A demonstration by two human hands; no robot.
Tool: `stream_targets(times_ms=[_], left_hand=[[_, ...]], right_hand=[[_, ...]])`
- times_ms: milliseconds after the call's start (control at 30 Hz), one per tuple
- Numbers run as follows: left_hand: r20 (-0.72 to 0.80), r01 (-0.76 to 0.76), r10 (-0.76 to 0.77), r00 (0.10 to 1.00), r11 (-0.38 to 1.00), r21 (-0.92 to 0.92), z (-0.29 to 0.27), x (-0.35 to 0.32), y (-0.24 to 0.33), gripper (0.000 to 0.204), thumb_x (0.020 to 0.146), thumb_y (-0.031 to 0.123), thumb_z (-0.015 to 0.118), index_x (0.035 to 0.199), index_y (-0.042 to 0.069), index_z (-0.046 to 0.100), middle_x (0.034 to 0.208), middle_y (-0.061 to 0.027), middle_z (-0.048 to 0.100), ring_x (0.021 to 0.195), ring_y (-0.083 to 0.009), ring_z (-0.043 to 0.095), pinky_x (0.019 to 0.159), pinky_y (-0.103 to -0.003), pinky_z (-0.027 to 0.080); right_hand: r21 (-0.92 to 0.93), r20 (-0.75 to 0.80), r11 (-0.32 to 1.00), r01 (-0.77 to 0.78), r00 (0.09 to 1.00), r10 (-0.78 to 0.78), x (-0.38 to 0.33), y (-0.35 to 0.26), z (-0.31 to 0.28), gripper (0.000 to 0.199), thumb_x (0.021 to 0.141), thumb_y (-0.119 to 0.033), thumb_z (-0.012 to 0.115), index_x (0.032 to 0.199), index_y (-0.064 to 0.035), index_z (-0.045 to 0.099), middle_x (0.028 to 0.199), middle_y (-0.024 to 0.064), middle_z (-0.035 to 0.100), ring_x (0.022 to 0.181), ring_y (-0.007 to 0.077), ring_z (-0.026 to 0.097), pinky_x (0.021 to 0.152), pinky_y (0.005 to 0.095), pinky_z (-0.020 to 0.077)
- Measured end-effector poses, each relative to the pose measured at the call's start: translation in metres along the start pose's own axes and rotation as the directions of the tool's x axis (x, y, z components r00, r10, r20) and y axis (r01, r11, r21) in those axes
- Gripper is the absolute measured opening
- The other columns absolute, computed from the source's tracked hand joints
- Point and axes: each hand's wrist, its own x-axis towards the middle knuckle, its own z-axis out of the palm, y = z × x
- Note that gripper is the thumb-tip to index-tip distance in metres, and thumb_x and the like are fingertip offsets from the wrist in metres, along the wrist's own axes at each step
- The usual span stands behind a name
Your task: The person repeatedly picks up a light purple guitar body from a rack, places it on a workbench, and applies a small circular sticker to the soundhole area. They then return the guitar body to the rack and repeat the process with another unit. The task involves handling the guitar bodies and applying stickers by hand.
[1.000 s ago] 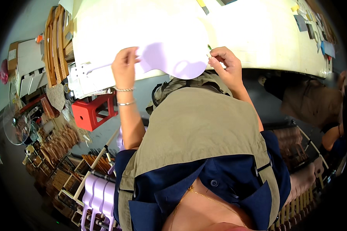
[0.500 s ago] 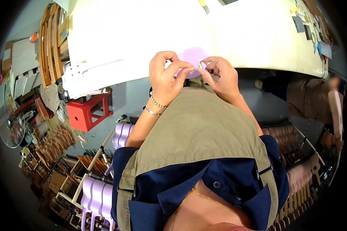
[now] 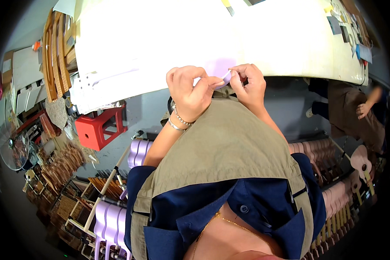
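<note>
Hands meet at the edge of the white worktable (image 3: 138, 39), left hand (image 3: 190, 91) and right hand (image 3: 248, 84) both pinched shut on a small lilac piece (image 3: 226, 78) held between their fingertips.

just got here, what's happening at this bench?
A person in an olive apron works at a white table. Both hands are raised at its near edge, pinching one small, flat, pale lilac piece between them: left hand on its left end, right hand on its right. What the piece is made of cannot be told. A red plastic stool stands to the left, lilac pieces hang on racks below, and another person sits at far right.
</note>
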Motion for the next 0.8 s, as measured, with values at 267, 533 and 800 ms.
stream_targets(times_ms=[267, 533, 800], left_hand=[[-0.065, -0.082, 0.074, 0.995, 0.988, -0.13, 0.02, 0.006, -0.009, 0.011, 0.063, 0.019, 0.072, 0.068, 0.015, 0.064, 0.086, -0.0013, 0.047, 0.086, -0.0208, 0.046, 0.083, -0.038, 0.034], [0.626, 0.256, -0.19, 0.756, 0.967, -0.015, 0.026, 0.027, -0.083, 0.01, 0.075, 0.025, 0.066, 0.074, 0.015, 0.064, 0.12, -0.0082, 0.04, 0.121, -0.0291, 0.032, 0.102, -0.053, 0.012], [0.649, 0.205, -0.199, 0.735, 0.976, 0.068, 0.058, 0.054, -0.116, 0.014, 0.08, 0.031, 0.062, 0.083, 0.018, 0.063, 0.126, -0.0066, 0.038, 0.122, -0.0273, 0.034, 0.099, -0.064, 0.0]], right_hand=[[0.432, -0.202, 0.83, -0.353, 0.859, 0.471, 0.007, 0.038, -0.004, 0.01, 0.081, -0.008, 0.056, 0.084, -0.0016, 0.063, 0.064, -0.0023, 0.051, 0.057, 0.0054, 0.042, 0.053, 0.0224, 0.0353], [0.474, -0.336, 0.822, -0.317, 0.798, 0.501, 0.023, 0.1, -0.079, 0.021, 0.086, -0.012, 0.055, 0.099, 0.0026, 0.062, 0.07, -0.0028, 0.052, 0.064, 0.0037, 0.042, 0.061, 0.0181, 0.034], [0.514, -0.135, 0.735, -0.442, 0.804, 0.578, 0.006, 0.094, -0.035, 0.018, 0.086, -0.013, 0.056, 0.094, 0.0013, 0.063, 0.07, -0.0027, 0.054, 0.063, 0.0034, 0.044, 0.058, 0.0177, 0.0346]])
